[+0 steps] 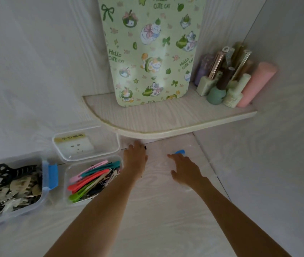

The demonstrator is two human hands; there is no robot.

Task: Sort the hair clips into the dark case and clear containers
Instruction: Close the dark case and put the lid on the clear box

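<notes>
My left hand (135,157) reaches to the table just under the shelf edge, its fingertips at a small dark thing (145,147); whether it pinches it is hidden by the hand's back. My right hand (184,170) lies with fingers spread, its fingertips at a blue tab (180,151) on what seems a clear lid. A clear container (66,184) left of my left wrist holds several colourful snap clips (91,179). Behind it stands a clear container (114,147) without clips. At far left a clear box with a blue latch (53,176) holds black and cream claw clips (12,190).
A curved shelf (166,125) overhangs the table just beyond my hands. On it stand a green cat-print board (151,52) and a cluster of bottles and tubes (229,78). Walls close in behind and at right.
</notes>
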